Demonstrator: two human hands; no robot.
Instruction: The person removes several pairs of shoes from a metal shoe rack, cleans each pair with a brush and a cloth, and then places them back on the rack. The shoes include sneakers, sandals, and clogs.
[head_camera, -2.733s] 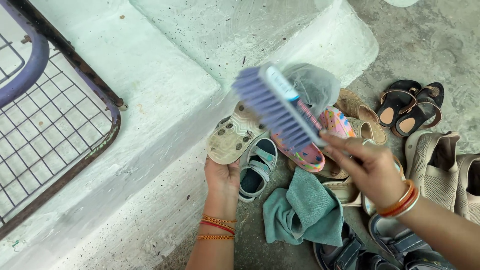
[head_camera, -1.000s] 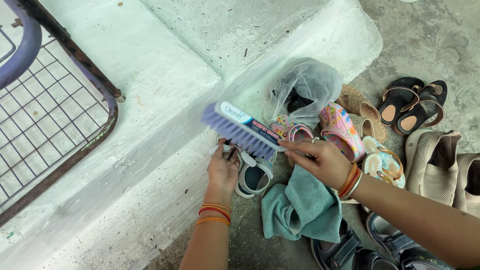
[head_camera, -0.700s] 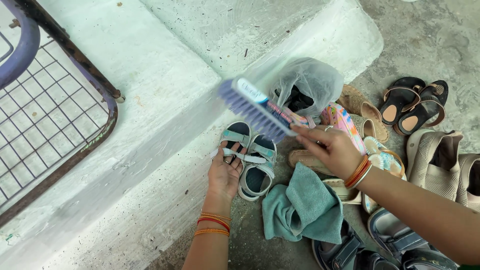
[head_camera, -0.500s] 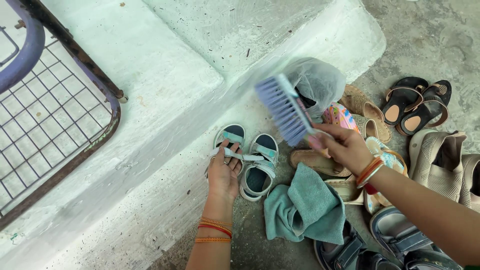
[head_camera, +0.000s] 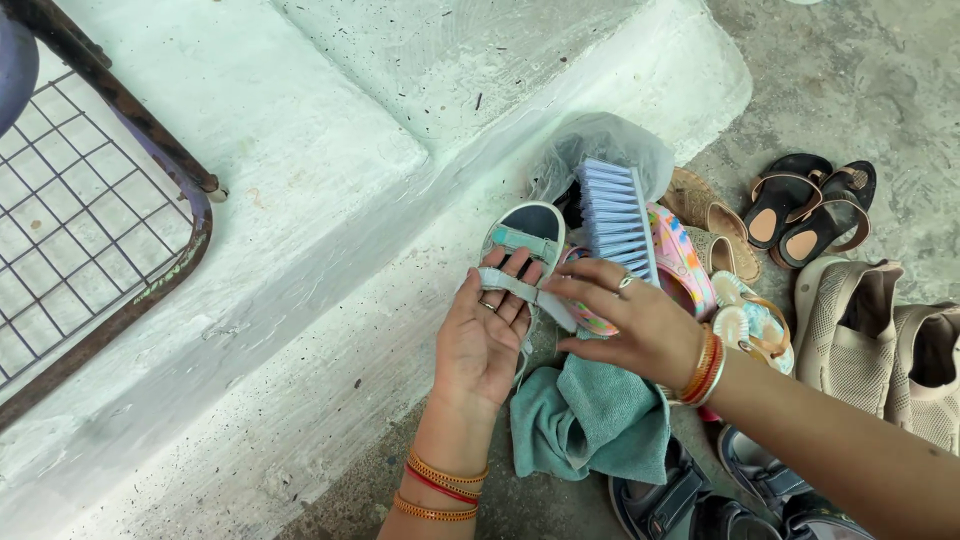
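Observation:
My left hand holds a small grey and teal child's sandal lifted off the ground, fingers curled over its strap. My right hand grips a scrub brush with pale blue bristles, bristles facing up toward the camera, and its fingertips touch the sandal's loose strap. Both hands meet just above a teal cloth lying on the concrete ground.
A clear plastic bag sits against a white painted step. Around it lie colourful children's clogs, brown sandals, black sandals, beige shoes and dark sandals. A metal grid frame stands at left.
My left hand picked the small sandal up off the ground and raised it. My right hand swung the brush from left of the bag down beside the sandal and touched its strap.

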